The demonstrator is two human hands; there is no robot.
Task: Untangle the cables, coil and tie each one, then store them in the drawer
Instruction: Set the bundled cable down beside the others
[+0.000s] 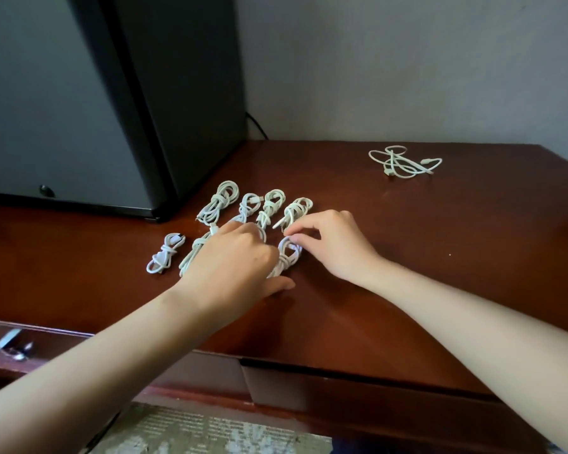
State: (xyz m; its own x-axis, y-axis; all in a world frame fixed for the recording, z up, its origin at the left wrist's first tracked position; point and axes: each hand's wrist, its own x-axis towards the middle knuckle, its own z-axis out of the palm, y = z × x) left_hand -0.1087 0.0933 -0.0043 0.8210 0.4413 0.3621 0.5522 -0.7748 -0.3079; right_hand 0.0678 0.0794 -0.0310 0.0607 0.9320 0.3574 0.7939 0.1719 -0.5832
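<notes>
**Pinched at its top loop: one tied cable bundle, held between two hands**

Pinched between the thumb and forefinger of the right hand (332, 247) is the top loop of a white coiled and knotted cable bundle (289, 255), which lies on the glossy reddish-brown wooden desk top (407, 240). Its lower end is covered by the left hand (233, 260). The fingers of that hand are curled downward over the cables (the thumb is stretched out along the wood), and whether anything is actually gripped beneath them cannot be told.

A long white coiled cable (192, 255) is half hidden under the same hand. A small white knotted cable (164, 253) lies just beside it, to the left. Behind the hands a row of four tied white cable bundles (218, 203) is laid out, their near ends partly blocked by the knuckles.

One loose, tangled white cable (404, 162) is seen well apart, near the wall. A tall black box-shaped appliance (112, 93) is cut off by the top and left edges. At the bottom edge an open wooden drawer (276, 388) is partly shown, lined with printed paper (210, 427) whose text is too blurred to read.
</notes>
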